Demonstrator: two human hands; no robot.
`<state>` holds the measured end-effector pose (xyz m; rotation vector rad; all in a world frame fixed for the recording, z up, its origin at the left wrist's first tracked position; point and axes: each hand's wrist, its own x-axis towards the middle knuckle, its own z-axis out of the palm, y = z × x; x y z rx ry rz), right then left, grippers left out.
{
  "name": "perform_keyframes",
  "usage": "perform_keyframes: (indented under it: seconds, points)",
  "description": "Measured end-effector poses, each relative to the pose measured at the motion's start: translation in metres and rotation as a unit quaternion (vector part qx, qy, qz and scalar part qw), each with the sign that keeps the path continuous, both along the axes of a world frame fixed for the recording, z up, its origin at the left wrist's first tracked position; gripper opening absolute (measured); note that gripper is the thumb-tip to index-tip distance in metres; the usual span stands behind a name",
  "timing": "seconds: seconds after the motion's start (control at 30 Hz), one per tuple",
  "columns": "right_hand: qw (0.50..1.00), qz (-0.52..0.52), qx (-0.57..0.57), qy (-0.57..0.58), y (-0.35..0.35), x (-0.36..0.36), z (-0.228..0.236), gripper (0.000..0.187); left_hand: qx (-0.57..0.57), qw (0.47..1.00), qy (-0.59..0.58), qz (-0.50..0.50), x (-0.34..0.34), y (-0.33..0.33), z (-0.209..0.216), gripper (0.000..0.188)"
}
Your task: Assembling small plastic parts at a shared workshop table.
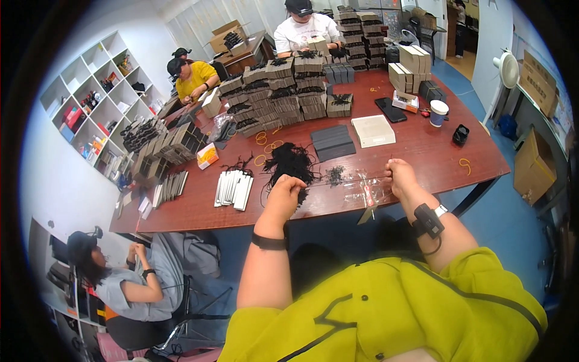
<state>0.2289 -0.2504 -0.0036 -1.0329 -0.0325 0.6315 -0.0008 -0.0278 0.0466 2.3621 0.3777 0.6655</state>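
My left hand (284,196) is closed in a pinch at the near edge of a tangled pile of black cords (289,161). Whatever lies between its fingertips is too small to make out. My right hand (401,176) is raised above the table's near side, thumb and forefinger pressed together. What it pinches, if anything, is too fine to see. Small dark pieces (334,175) lie scattered between the hands, and clear plastic bags (360,188) with a red mark rest beside my right hand. Left of the cords sits a fanned stack of white strips (234,189).
Dark grey cards (333,143), a shallow off-white box (373,131), a black phone (391,110) and a paper cup (438,113) stand farther back on the red table (416,145). Tall bundled stacks (277,90) line the far side. Co-workers sit left and across.
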Motion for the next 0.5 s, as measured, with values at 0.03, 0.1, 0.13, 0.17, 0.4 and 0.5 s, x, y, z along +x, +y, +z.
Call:
perform_keyframes:
  seconds: [0.03,0.1,0.13,0.17,0.4,0.5]
  points:
    - [1.0,-0.001,0.0,0.0,-0.001,-0.001,-0.001,0.006,-0.009,1.0,0.007,-0.006,0.0,-0.002,0.001,0.011]
    - [0.991,0.014,-0.098,-0.085,0.0,-0.007,0.001,0.005,-0.017,1.0,0.013,-0.011,0.001,-0.008,0.004,0.011]
    - [0.991,0.014,-0.098,-0.085,0.001,-0.011,0.002,0.005,-0.024,0.998,-0.005,-0.057,0.004,-0.012,0.005,0.012]
    - [0.988,0.046,-0.1,-0.106,0.003,-0.021,0.008,0.005,-0.031,0.994,-0.022,-0.102,0.006,-0.019,0.008,0.012]
    - [0.951,0.161,-0.097,-0.245,0.008,-0.05,0.034,0.005,-0.034,0.995,-0.018,-0.092,0.01,-0.051,0.023,0.009]
    - [0.903,0.201,-0.142,-0.353,0.006,-0.072,0.051,0.011,-0.045,0.993,-0.026,-0.105,0.011,-0.065,0.03,0.008]
